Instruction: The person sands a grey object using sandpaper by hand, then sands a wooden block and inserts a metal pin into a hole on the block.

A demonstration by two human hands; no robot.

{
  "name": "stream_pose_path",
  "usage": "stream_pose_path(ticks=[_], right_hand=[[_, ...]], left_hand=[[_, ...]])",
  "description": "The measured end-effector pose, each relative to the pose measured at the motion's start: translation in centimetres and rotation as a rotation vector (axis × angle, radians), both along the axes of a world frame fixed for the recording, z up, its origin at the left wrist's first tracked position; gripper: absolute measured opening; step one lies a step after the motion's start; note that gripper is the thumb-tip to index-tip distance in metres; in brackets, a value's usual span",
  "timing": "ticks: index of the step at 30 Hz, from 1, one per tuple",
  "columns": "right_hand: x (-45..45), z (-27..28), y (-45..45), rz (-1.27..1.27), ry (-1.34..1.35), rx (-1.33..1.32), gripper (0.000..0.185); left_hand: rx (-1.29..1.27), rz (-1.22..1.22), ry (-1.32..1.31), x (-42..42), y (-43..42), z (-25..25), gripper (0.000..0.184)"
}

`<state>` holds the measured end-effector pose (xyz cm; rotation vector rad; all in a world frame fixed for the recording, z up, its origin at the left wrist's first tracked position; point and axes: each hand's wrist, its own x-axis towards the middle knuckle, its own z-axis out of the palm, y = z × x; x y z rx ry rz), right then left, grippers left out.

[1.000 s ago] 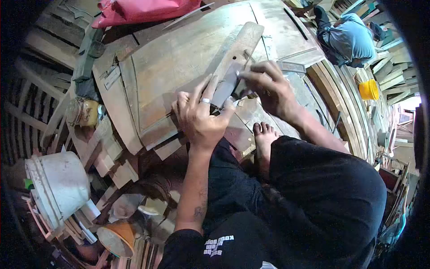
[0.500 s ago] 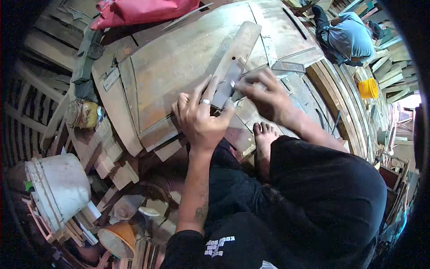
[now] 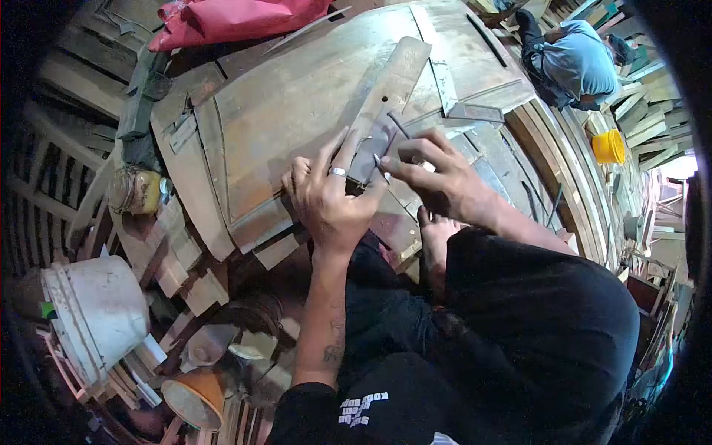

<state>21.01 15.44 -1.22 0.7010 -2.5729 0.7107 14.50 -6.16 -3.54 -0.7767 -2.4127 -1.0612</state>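
Observation:
A long wooden strip (image 3: 397, 78) with a dark hole lies slanted across a large wooden panel (image 3: 274, 111). On its near end rests a flat grey piece (image 3: 365, 159). My left hand (image 3: 334, 196), ring on one finger, holds that piece down with its thumb at the lower edge and its fingers along the left side. My right hand (image 3: 445, 174) is closed round a thin dark pointed tool (image 3: 399, 124). A bright tip shows by the fingertips, over the grey piece's right edge; the grip hides the tool's middle. My bare foot (image 3: 439, 230) is just below the right hand.
A metal square (image 3: 475, 112) lies at the panel's right. Red cloth (image 3: 237, 18) sits at the back. To the left are a jar (image 3: 141, 190), wood offcuts (image 3: 174, 252) and a white bucket (image 3: 104, 311). Another person (image 3: 578, 63) crouches at upper right, near a yellow container (image 3: 608, 147).
My right hand has shifted slightly down and right and is less blurred, so the dark tool now shows clearly. My left hand stays nearly in place on the grey piece.

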Motion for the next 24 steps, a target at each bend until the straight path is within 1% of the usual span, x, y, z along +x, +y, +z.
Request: stream_pose_path(ticks=[1,3,4,5,7,8,9,11,12,13,15,16,17,20,21,23,24], right_hand=[[0.0,0.1,0.3,0.013,-0.007,0.008,0.055],[-1.0,-0.5,1.3,-0.154,0.000,-0.071,0.055],[-1.2,-0.5,1.3,-0.197,0.015,-0.080,0.054],[-1.0,-0.3,1.0,-0.196,0.020,-0.076,0.054],[-0.1,0.9,-0.5,0.010,-0.052,-0.062,0.051],[0.1,0.3,-0.6,0.042,-0.036,-0.032,0.050],[0.0,-0.1,-0.4,0.040,-0.042,-0.038,0.050],[-1.0,-0.6,1.3,-0.125,-0.049,-0.075,0.054],[-1.5,-0.5,1.6,-0.173,-0.005,-0.047,0.056],[-1.3,-0.3,1.2,-0.171,0.000,-0.045,0.056],[-0.1,0.1,-0.3,-0.074,-0.032,0.020,0.057],[0.2,-0.1,-0.8,0.010,-0.017,0.000,0.059],[0.0,-0.2,-0.4,0.010,-0.020,-0.002,0.059],[-1.5,-1.1,1.6,-0.191,0.083,-0.055,0.064],[-1.2,-0.9,1.1,-0.224,0.062,-0.044,0.064],[-0.4,-1.1,0.0,-0.131,0.056,-0.064,0.063],[-0.1,-1.2,-0.2,-0.072,0.055,0.003,0.063]], left_hand=[[0.001,0.010,-0.002,0.1,0.1,0.0,0.058],[0.004,0.024,-0.003,0.3,0.1,-0.1,0.058],[0.011,0.014,-0.004,0.3,0.0,-0.1,0.058],[0.021,0.004,-0.001,0.1,0.1,0.0,0.057],[0.012,0.007,-0.007,0.4,0.1,0.5,0.057],[0.000,0.013,-0.017,0.5,0.1,0.5,0.057],[-0.006,0.010,-0.023,0.5,0.0,0.4,0.057],[0.014,0.014,0.012,0.3,0.2,0.2,0.057],[0.015,0.018,0.014,0.2,0.0,0.2,0.057],[0.002,0.018,0.003,0.2,0.0,0.1,0.057],[-0.006,0.013,-0.005,0.1,0.1,0.3,0.057],[-0.015,0.012,-0.002,0.2,0.1,0.3,0.056],[-0.027,0.013,-0.005,0.3,0.0,0.3,0.056],[-0.015,0.008,-0.005,0.1,-0.1,0.0,0.057],[-0.013,0.013,-0.001,0.2,-0.2,0.1,0.057],[-0.002,0.005,0.008,0.2,0.0,0.1,0.057],[0.023,0.000,0.029,0.0,0.1,0.1,0.057]])
